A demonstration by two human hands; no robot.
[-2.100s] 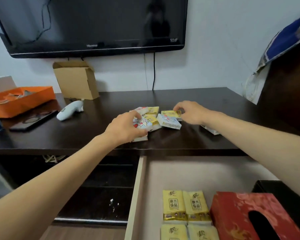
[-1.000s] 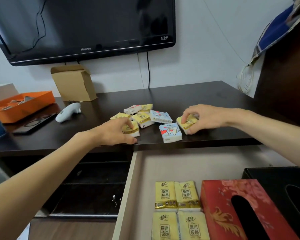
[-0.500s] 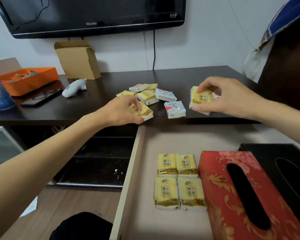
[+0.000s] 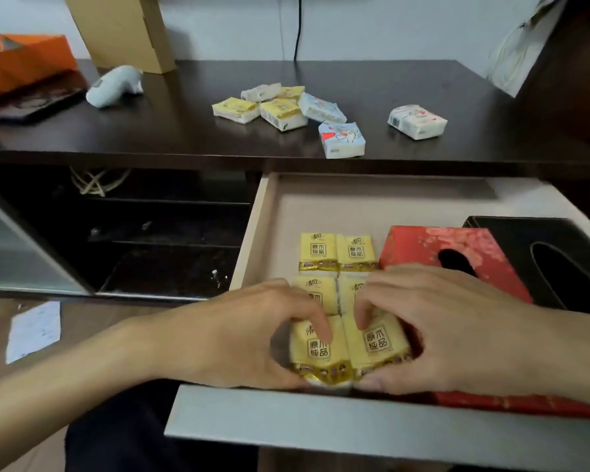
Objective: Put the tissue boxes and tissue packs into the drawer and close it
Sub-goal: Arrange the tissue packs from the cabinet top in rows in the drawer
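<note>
The drawer (image 4: 263,216) stands pulled out below the dark cabinet top (image 4: 184,131). Inside it, my left hand (image 4: 239,338) grips a yellow tissue pack (image 4: 315,352) and my right hand (image 4: 443,321) grips a second yellow pack (image 4: 377,342), side by side at the drawer's front. Behind them lie several yellow packs (image 4: 338,252). A red tissue box (image 4: 419,243) and a black tissue box (image 4: 511,233) fill the drawer's right side. Several loose packs (image 4: 280,109) remain on the cabinet top, with one white pack (image 4: 418,120) apart at the right.
An orange tray (image 4: 21,63), a cardboard box (image 4: 123,25), a white handheld device (image 4: 115,85) and a dark phone (image 4: 31,103) sit at the cabinet's back left. Open dark shelves (image 4: 143,226) lie left of the drawer. A paper sheet (image 4: 33,330) lies on the floor.
Both hands each picked a yellow pack off the cabinet top and carried it down into the front of the drawer. My view tilted downward.
</note>
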